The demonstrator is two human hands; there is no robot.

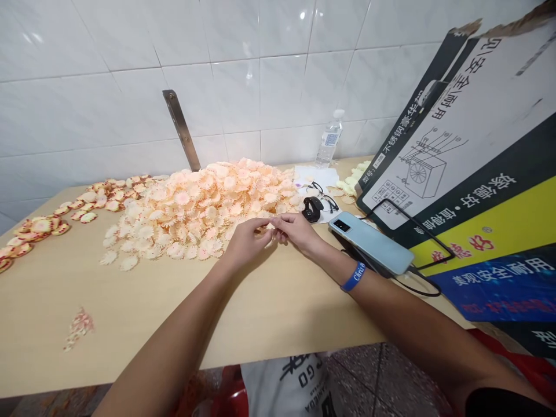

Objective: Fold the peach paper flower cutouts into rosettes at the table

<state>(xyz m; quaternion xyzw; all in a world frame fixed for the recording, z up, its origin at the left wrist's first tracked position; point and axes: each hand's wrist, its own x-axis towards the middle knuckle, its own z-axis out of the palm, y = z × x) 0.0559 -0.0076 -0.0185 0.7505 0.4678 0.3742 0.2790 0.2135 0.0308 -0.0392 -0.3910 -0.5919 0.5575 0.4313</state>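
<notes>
Pinching narrowly with left hand and right hand, with thumbs and forefingers brought nearly tip to tip, just beside the right front edge of the heap, in the head view. Cannot tell whether holding anything between them: too small a gap, mostly covered by the fingers. Cannot see into the heap's lower layers either, hidden by the top ones. Can follow the red-edged flowers left of the heap only as far as the picture's border, cut off there. Likewise cut off on the other side, well right of the heap: the box. Can only partly see the greenish flowers, right of the heap and partly covered by the box.

Looking thin and frilled all through the heap, with notched rims; coloured pale peach and cream, tinged pink in places; overlapping at many angles, sparser toward the front left. Can see small scraps in front of the heap, to its left, on the table. Can also see, right of the heap, glasses and a phone, plus a bottle toward the wall.
</notes>
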